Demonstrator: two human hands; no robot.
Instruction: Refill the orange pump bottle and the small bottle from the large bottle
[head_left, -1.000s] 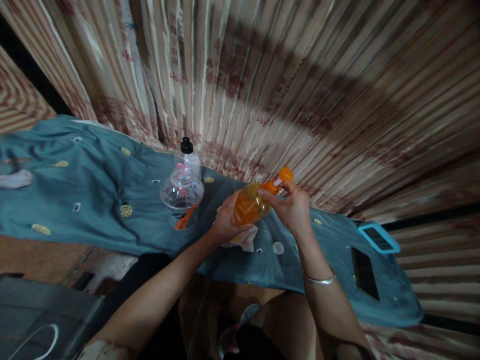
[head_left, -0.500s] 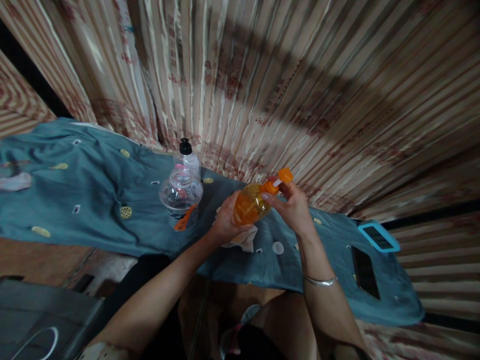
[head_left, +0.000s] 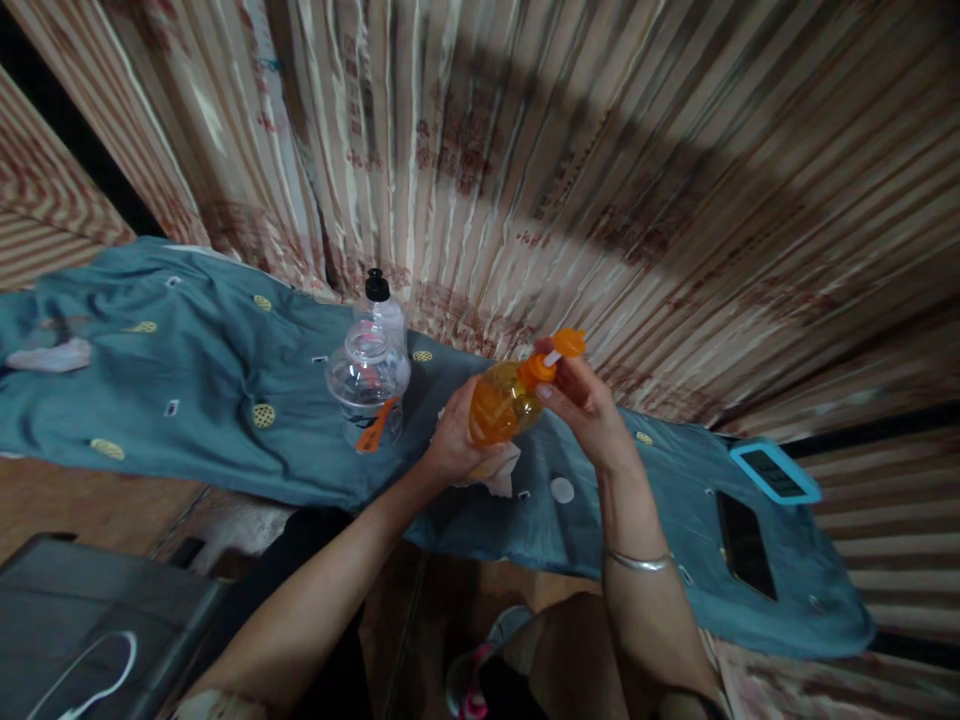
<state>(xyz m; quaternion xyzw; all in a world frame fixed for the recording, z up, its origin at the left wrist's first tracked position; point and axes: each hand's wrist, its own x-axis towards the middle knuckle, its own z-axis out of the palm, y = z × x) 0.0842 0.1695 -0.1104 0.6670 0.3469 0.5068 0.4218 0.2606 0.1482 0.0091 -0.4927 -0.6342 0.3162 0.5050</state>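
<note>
A pump bottle (head_left: 504, 402) of clear plastic with orange liquid is held tilted over the blue-green cloth. My left hand (head_left: 456, 436) is wrapped round its lower body. At the neck, my right hand (head_left: 589, 405) has its thumb and fingers closed on the orange pump collar (head_left: 537, 370), just below the orange pump head (head_left: 568, 342); some fingers are hidden behind it. Beneath my left hand lies a crumpled pale tissue (head_left: 501, 472). To the left stands a clear plastic cup (head_left: 367, 385) with an orange mark. Behind it is a clear bottle with a black cap (head_left: 376, 287).
The patterned blue-green cloth (head_left: 217, 375) covers a long narrow surface before a pleated curtain (head_left: 480, 150). A small white disc (head_left: 562, 490), a phone (head_left: 745, 543) and a blue-framed device (head_left: 776, 472) lie to the right. A grey box (head_left: 97, 610) with a white cable is at lower left.
The camera view has shifted slightly, moving the surroundings a little to the right. Both hands keep their hold on the pump bottle; its tilt looks about the same.
</note>
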